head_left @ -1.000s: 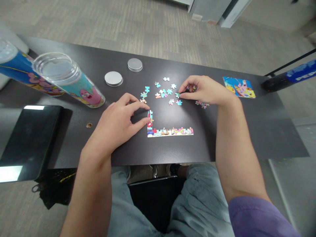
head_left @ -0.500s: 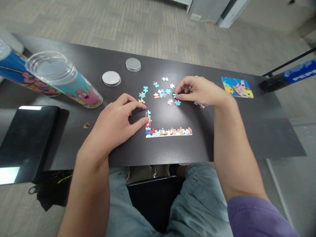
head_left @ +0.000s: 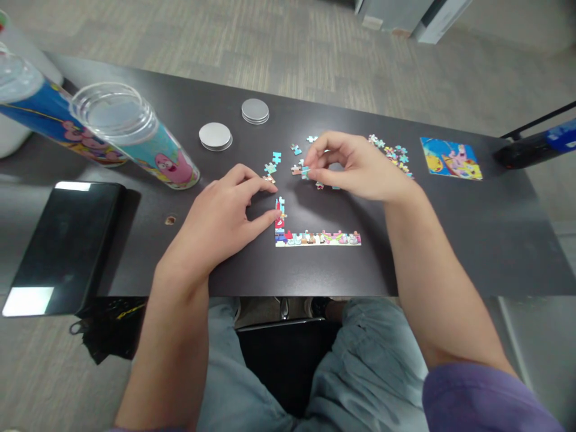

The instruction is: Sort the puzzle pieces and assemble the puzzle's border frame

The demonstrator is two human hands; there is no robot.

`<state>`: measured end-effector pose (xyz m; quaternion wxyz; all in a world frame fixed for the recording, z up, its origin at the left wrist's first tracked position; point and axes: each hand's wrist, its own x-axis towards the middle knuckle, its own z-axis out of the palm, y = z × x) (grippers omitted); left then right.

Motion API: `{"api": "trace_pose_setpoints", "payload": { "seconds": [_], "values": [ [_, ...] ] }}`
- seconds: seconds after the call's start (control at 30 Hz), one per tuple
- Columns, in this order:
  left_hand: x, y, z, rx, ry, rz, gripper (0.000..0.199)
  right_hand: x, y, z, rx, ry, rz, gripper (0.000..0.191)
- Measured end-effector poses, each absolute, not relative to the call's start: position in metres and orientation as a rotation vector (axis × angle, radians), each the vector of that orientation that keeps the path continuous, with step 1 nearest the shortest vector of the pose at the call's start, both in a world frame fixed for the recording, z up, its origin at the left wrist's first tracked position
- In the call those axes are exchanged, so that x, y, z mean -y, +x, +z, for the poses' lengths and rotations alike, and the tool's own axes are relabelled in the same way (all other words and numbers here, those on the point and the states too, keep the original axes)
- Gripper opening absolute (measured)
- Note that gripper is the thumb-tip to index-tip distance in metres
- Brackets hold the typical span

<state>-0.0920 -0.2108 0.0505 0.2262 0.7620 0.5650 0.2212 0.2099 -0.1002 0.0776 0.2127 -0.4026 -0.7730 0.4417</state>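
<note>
Puzzle, an L-shaped strip, straight on its outer edges and knobbed on the inner ones, lies near the front of the desk. Desk top: long, dark, smooth, softly reflective. Tablet: flat black slab, rounded corners, glossy face, at the left. Tubes, two: cylindrical, printed blue and teal, clear at the top, beyond the tablet. Bottle: dark, blue-labelled, at the far right, partly cut off. Left hand: fingers spread and released, thumb tip at the puzzle's short arm. Right hand: thumb and fingers pinching the held piece. Card: rectangular, brightly printed, right of that hand. Discs: thin, round, silvery, in two low stacks. Loose pieces: knobbed and notched, clustered beside the right hand and scattered between both hands. Held piece: small, bluish; whether it touches the desk cannot be told.
</note>
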Motion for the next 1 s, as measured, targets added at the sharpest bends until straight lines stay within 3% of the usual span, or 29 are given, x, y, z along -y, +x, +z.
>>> {"api": "trace_pose_setpoints", "payload": {
  "seconds": [0.5,0.87,1.0],
  "values": [
    [0.211,-0.091,0.056,-1.55,2.095,0.592,0.027,0.118,0.17,0.058,2.151,-0.96,1.312,0.024],
    [0.21,-0.09,0.055,-1.554,2.11,0.597,0.029,0.122,0.164,0.06,2.242,-1.03,1.185,0.015],
    [0.211,-0.088,0.056,-1.565,2.105,0.584,0.028,0.124,0.163,0.064,2.297,-1.103,1.127,0.02]
  ]
}}
